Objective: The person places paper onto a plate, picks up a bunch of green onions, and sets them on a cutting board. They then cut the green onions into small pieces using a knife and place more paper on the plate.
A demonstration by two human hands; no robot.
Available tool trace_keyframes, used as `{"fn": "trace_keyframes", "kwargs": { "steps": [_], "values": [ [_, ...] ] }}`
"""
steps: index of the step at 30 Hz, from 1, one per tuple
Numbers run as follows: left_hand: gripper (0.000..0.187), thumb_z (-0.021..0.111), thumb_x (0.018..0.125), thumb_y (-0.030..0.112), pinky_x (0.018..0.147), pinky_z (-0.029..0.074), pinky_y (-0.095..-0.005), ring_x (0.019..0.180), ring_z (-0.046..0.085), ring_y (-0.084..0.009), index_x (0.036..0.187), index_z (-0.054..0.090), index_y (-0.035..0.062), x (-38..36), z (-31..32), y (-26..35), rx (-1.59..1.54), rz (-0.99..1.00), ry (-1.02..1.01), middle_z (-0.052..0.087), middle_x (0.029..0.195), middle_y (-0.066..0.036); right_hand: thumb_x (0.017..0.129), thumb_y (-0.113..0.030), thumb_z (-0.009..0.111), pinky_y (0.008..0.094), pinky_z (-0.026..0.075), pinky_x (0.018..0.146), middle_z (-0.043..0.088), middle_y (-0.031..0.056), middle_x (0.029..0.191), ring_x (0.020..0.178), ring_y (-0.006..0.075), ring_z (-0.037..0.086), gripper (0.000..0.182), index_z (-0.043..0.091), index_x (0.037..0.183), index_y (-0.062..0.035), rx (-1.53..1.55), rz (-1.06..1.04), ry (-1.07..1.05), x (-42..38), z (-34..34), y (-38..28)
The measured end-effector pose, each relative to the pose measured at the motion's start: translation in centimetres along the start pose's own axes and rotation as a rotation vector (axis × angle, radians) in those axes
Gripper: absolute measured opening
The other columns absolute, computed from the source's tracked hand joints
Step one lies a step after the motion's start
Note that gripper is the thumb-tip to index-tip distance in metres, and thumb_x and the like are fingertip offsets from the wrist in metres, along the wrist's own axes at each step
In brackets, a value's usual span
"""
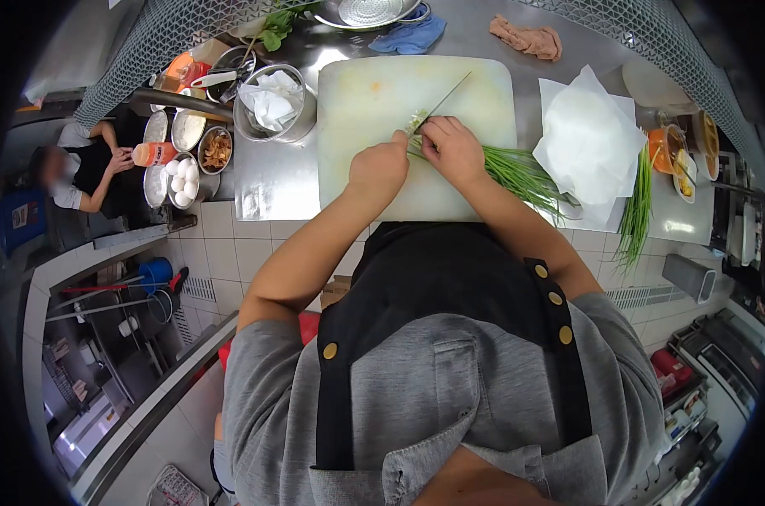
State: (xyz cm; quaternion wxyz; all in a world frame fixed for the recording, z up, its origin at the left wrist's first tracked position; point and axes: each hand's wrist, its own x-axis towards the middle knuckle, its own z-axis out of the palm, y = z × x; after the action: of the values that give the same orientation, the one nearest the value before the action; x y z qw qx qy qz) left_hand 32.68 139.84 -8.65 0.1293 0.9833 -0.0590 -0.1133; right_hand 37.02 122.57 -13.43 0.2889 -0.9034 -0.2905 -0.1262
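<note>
My left hand (381,169) is closed around the handle of a knife (448,94), whose blade points away to the upper right over the white cutting board (357,93). With fingers curled, my right hand (454,150) presses a bunch of green onions (517,175) onto the board beside the blade. The long green ends trail right, past the board's edge. Small pale cut pieces (417,121) lie by the blade. The root ends under my fingers are partly hidden.
Left of the board stands a metal pot (308,110) with white paper inside. White sheets (589,139) and more green stalks (640,207) lie at right. A blue cloth (412,35) and a brown cloth (526,38) are behind. Another person (87,169) stands far left, near a bowl of eggs (183,181).
</note>
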Motion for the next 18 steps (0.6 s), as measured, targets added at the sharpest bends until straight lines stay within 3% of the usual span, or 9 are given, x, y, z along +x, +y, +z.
{"fn": "trace_keyframes", "kwargs": {
  "steps": [5,10,16,18],
  "values": [
    [0.015,0.056,0.089,0.014,0.065,0.057,-0.051,0.069,0.071,-0.0395,0.098,0.054,0.0024,1.3,0.0,0.1,-0.043,0.035,0.074,0.07,0.074,-0.021,0.076,-0.007,0.071,0.0374,0.054,0.082,0.066,0.0048,0.102,0.096,0.0254,0.063,0.018,0.065,0.093,-0.0087,0.016,-0.008,0.019,-0.1,-0.1,-0.1],
    [0.015,0.056,0.09,0.015,0.064,0.057,-0.0515,0.07,0.071,-0.0395,0.098,0.053,0.0021,0.3,-2.9,-0.1,0.017,0.033,-0.034,0.07,0.075,-0.022,0.076,-0.007,0.072,0.0374,0.054,0.082,0.066,0.0046,0.101,0.096,0.0254,0.063,0.018,0.065,0.093,-0.0087,0.01,-0.002,0.022,-0.2,-0.1,-0.1],
    [0.015,0.056,0.089,0.014,0.064,0.057,-0.0515,0.071,0.071,-0.0407,0.098,0.053,0.0025,1.0,1.1,0.2,-0.022,0.011,0.037,0.07,0.076,-0.022,0.076,-0.007,0.072,0.0376,0.054,0.081,0.066,0.0049,0.099,0.095,0.0259,0.064,0.017,0.064,0.092,-0.0083,0.037,-0.005,0.044,-0.1,0.0,-0.1],
    [0.014,0.053,0.09,0.012,0.067,0.057,-0.0498,0.074,0.072,-0.0394,0.099,0.054,0.0012,1.5,-0.2,0.5,-0.024,0.034,0.016,0.071,0.078,-0.022,0.076,-0.006,0.072,0.0377,0.054,0.081,0.066,0.005,0.099,0.095,0.0261,0.064,0.017,0.064,0.092,-0.0081,0.04,-0.008,0.039,-0.2,-0.1,0.0]
  ]
}}
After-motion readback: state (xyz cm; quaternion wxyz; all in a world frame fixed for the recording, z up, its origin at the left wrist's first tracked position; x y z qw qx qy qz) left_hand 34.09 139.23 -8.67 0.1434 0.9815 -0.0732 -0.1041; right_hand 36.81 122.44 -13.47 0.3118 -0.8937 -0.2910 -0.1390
